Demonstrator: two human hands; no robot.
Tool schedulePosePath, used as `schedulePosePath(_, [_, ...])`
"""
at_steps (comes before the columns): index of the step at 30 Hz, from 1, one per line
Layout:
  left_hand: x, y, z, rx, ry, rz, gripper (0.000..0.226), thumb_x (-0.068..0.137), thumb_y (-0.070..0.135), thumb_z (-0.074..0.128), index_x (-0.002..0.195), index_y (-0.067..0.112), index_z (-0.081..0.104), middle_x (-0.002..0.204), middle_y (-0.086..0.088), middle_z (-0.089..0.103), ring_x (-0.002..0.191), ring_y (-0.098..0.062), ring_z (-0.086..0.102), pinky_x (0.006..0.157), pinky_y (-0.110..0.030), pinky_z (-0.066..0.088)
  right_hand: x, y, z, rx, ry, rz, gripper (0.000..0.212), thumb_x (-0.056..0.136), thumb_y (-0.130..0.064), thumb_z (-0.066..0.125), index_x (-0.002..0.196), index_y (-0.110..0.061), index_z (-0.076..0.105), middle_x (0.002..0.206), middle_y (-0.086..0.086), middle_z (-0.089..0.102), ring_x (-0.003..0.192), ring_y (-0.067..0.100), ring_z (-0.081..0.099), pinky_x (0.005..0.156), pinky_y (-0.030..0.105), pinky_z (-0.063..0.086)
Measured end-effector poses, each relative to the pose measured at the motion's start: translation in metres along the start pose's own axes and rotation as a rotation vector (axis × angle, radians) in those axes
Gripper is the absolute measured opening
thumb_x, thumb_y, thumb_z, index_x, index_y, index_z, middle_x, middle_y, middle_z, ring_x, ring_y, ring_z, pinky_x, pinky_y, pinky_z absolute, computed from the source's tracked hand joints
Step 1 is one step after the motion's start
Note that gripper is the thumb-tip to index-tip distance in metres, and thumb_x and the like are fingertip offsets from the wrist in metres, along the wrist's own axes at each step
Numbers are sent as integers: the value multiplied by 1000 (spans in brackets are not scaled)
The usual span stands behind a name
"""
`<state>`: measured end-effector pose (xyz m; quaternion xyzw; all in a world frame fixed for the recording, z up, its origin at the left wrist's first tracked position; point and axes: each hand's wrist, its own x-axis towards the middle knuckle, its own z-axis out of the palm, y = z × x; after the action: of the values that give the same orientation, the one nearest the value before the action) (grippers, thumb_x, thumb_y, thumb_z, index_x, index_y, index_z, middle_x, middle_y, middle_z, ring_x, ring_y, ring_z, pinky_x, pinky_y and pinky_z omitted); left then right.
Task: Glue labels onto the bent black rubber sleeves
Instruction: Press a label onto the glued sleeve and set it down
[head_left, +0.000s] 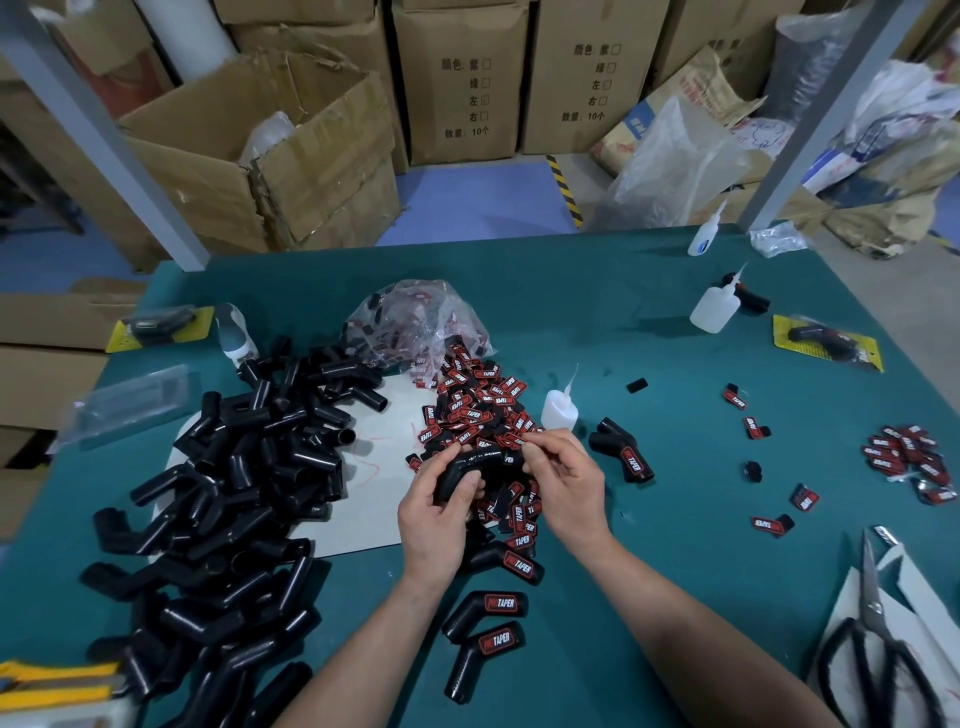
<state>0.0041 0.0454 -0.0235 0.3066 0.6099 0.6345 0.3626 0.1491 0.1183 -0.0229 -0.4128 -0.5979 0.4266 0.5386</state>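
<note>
The bent black rubber sleeve (470, 467) is held just above the heap of red-and-black labels (478, 410) on the teal counter (675, 571). Its upper leg runs left to right. Its lower leg slants down-left into the left hand (439, 519), whose grip curls round it. The right hand (566, 483) has a pinching grip on the sleeve's right end. A white glue bottle (558, 408) stands just beyond.

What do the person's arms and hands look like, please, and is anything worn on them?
The left hand and the right hand are bare: no gloves, rings or watch show. The left forearm and the right forearm are bare as well, with no sleeve in view down to the picture's lower edge.
</note>
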Motion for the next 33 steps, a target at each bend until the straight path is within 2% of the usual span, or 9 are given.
schedulePosePath(4, [0,0,-1,48,-9,65,39,85,34,75,117,57,70,122,8,72,106,-31,73,92,-53,59,-1,0,-1,-69,-30,-125,15,100,-36,63,112,-38,71,106,-10,63,95,22,67,83,35,57])
schedulePosePath(9, [0,1,0,44,0,25,46,91,17,76,115,56,71,121,2,73,105,-30,74,90,-63,58,-6,-1,2,-66,-58,-165,16,100,-32,63,111,-24,72,109,-9,64,100,22,66,87,38,56])
schedulePosePath(15, [-2,3,-1,38,-8,55,38,85,33,74,114,57,71,121,-1,74,106,-27,74,95,-54,59,-6,-4,2,-71,-60,-204,17,100,-29,64,110,-18,72,107,-7,66,99,21,67,86,34,57])
schedulePosePath(20, [0,-4,-2,71,-17,98,34,87,32,74,115,52,72,121,2,75,112,-25,72,98,-53,57,-8,-4,4,-39,-85,-193,16,101,-28,64,111,-19,72,108,-10,67,98,22,68,84,38,58])
schedulePosePath(23, [3,-6,-4,151,1,231,37,92,21,77,123,42,69,125,15,68,121,-13,65,106,-41,52,-9,-3,7,30,-113,-107,14,102,-32,63,112,-29,71,109,-9,68,94,26,71,82,46,60])
schedulePosePath(25, [6,-7,-6,192,44,304,39,92,21,75,128,34,68,126,22,62,122,-7,61,109,-33,49,-11,-4,9,115,-137,17,12,102,-35,61,110,-32,70,106,-3,71,93,29,73,83,43,60])
schedulePosePath(27, [7,-7,-6,160,69,283,46,91,23,74,132,39,64,125,23,62,122,-7,62,107,-26,49,-13,-5,11,174,-164,146,12,102,-35,59,108,-31,69,104,5,73,96,28,73,84,34,59])
schedulePosePath(29, [6,-5,-7,59,78,196,53,89,25,77,131,52,62,123,19,68,118,-8,65,102,-21,50,-13,-6,11,208,-181,224,12,101,-32,59,106,-29,69,103,9,73,97,29,73,85,32,58])
schedulePosePath(33, [8,-4,-7,8,119,248,33,87,36,78,117,47,67,119,11,71,117,-16,67,103,-29,52,-10,-10,11,305,-192,302,15,99,-25,59,106,-17,69,103,16,73,97,33,73,83,34,59])
